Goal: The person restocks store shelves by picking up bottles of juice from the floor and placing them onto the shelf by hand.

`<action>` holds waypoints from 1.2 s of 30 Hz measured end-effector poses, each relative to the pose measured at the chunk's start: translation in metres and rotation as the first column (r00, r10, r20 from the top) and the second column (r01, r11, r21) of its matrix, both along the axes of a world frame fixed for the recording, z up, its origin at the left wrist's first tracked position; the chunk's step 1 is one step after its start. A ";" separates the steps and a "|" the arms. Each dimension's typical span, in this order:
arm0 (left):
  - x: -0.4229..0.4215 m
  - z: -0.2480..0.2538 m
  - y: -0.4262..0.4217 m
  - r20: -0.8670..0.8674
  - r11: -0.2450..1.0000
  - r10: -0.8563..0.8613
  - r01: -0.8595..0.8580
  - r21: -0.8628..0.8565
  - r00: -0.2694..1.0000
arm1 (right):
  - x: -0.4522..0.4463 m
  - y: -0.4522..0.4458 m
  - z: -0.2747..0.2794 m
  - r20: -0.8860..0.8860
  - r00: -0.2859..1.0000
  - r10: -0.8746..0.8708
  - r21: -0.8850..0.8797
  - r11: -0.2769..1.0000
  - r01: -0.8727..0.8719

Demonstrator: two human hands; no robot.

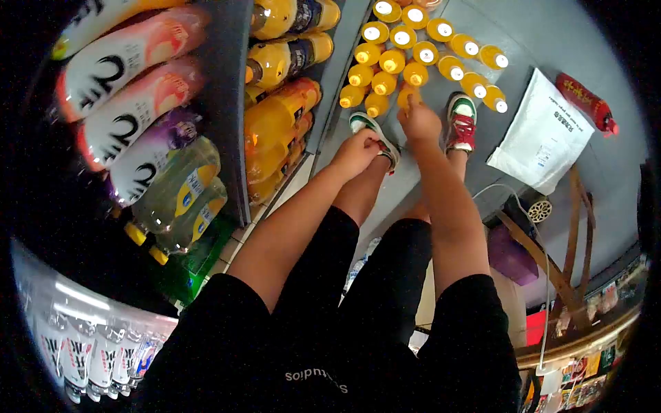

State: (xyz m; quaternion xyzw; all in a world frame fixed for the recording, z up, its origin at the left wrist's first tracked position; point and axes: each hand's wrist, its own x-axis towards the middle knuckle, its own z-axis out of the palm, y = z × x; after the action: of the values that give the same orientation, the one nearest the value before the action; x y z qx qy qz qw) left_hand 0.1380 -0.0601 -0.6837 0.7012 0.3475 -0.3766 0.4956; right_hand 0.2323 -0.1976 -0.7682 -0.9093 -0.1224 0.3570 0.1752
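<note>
Rows of orange-yellow bottles [392, 60] with yellow caps, several topped by white round labels, stand upright at the top centre. My right hand [420, 122] is closed at the near edge of this group, its fingertips on an orange bottle [407, 95] partly hidden behind them. Lower and to the left, my left hand [357, 153] rests with curled fingers over the shoe [375, 131] with green and red parts; whether it holds anything is hidden. The other shoe [461, 124] is right of my right hand.
A white package [542, 134] and a red bottle [585, 103] lie at the right. Shelves on the left hold large white-labelled bottles [113, 69] and orange bottles [275, 131]. A white cable [546, 275], a purple box [511, 253] and wooden bars [571, 234] are at lower right.
</note>
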 end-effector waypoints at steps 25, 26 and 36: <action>0.119 0.521 -0.059 0.778 0.947 -0.300 0.075 0.312 0.551 | 0.153 -0.096 0.641 -0.349 0.936 -0.045 0.908 0.229 0.350; 0.121 0.530 -0.059 0.804 0.980 -0.196 0.078 0.184 0.561 | 0.160 -0.086 0.655 -0.363 0.930 -0.057 0.896 0.253 0.365; 0.128 0.616 -0.064 0.794 0.866 0.496 -0.128 -0.484 0.351 | 0.196 -0.020 0.736 -0.210 0.966 0.151 0.962 0.206 0.177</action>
State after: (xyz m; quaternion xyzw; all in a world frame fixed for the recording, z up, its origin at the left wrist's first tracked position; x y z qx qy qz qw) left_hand 0.2661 -0.1243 -0.0678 0.6126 0.0854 0.1096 0.7781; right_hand 0.4278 -0.2175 -0.0319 -0.5403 -0.2880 0.3134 0.7258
